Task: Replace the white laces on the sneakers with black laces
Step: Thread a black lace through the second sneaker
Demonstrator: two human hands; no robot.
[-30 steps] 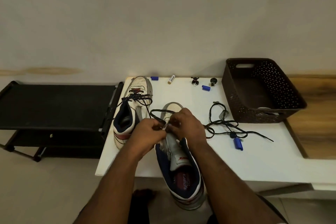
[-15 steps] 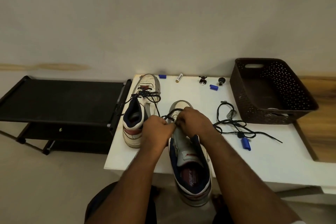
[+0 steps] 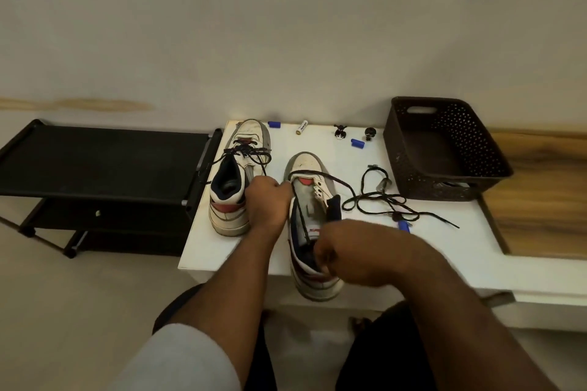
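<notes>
Near sneaker (image 3: 313, 225), tabletop front edge: right hand (image 3: 341, 252) has drawn back to the heel, pinching black lace (image 3: 300, 219) (now pulled taut); left hand (image 3: 270, 200) grips the sneaker's side.

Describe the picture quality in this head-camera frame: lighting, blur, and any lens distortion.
Head view: dim, warm light, the white table the brightest area; the right hand is motion-blurred, the left hand sharper; wide-angle bending curves the black rack and the table's edges; the small items by the wall and the brown basket read soft and grainy; no strong glare.
</notes>
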